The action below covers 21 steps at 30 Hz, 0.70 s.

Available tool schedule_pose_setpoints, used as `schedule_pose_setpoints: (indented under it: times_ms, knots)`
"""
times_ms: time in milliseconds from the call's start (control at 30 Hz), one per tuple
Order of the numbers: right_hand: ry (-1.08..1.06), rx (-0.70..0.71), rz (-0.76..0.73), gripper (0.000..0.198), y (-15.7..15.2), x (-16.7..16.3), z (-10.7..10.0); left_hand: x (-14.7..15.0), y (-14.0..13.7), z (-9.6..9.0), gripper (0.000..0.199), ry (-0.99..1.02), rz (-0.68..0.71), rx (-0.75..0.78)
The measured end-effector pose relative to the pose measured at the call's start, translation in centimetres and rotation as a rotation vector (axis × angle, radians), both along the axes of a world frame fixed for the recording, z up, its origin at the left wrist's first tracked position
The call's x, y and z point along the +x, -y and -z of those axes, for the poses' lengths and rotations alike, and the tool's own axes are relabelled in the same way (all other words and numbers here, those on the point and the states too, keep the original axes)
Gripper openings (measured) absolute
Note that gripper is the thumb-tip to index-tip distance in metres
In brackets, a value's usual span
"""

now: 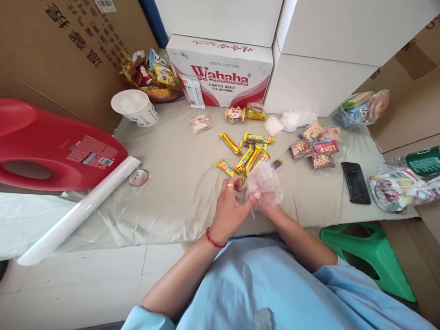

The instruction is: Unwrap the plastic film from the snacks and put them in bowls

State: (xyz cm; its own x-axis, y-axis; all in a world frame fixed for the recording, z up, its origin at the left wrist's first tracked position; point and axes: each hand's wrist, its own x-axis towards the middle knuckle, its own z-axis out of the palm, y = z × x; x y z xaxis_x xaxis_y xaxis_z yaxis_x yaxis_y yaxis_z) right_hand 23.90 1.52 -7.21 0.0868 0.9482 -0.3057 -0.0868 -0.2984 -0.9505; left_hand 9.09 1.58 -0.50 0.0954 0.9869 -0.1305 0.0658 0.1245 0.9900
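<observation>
A crumpled clear plastic bag (264, 181) is gathered around my right hand (270, 202) near the table's front edge. The film covers most of that hand's fingers, which appear closed on the bag. Just left of it is my left hand (229, 208), wearing a ring and a red cord bracelet (216, 239). Its fingers are bent, with a gap to the thumb, whose tip touches the bag's edge. Beyond both hands lies a loose pile of yellow-wrapped snack bars (244, 159), the nearest one by my left fingertips. A small dark packet (277, 163) lies right of the pile.
Several small snack packs (311, 146), a black phone (356, 182) and a filled plastic tub (359, 110) are at right. A Wahaha carton (223, 75) stands behind. At left are a paper tub (134, 107), a red jug (62, 146) and a white roll (80, 211).
</observation>
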Motion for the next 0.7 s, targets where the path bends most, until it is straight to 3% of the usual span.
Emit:
schedule_pose_setpoints:
  times_ms: [67, 133, 300, 433, 500, 633, 700]
  knots:
    - [-0.015, 0.052, 0.063, 0.037, 0.1, 0.2, -0.3, 0.4, -0.5, 0.1, 0.029, 0.032, 0.071, -0.054]
    - [-0.087, 0.045, 0.127, 0.035, 0.4, 0.7, -1.0, 0.3, -1.0, 0.8, 0.028, 0.172, 0.072, -0.165]
    - [-0.331, -0.177, 0.168, 0.044, 1.9, 2.7, -2.9, -1.2, -1.3, 2.4, 0.038, 0.552, -0.189, -0.383]
    - [-0.314, -0.293, 0.076, 0.050, 3.9, 4.0, -3.5, -1.6, -1.2, 2.7, 0.037, 0.638, -0.299, -0.383]
    - [-0.166, -0.244, 0.096, 0.051, 4.7, 4.7, -3.6, -1.5, -1.3, 2.8, 0.036, 0.617, -0.340, -0.326]
    - [0.280, 0.074, 0.253, 0.043, 4.4, 5.7, -3.7, -1.4, -1.1, 2.7, 0.039, 0.528, -0.379, -0.226]
    - [0.454, 0.181, 0.258, 0.046, 3.1, 5.7, -3.4, -1.7, -0.8, 2.7, 0.041, 0.485, -0.361, -0.207]
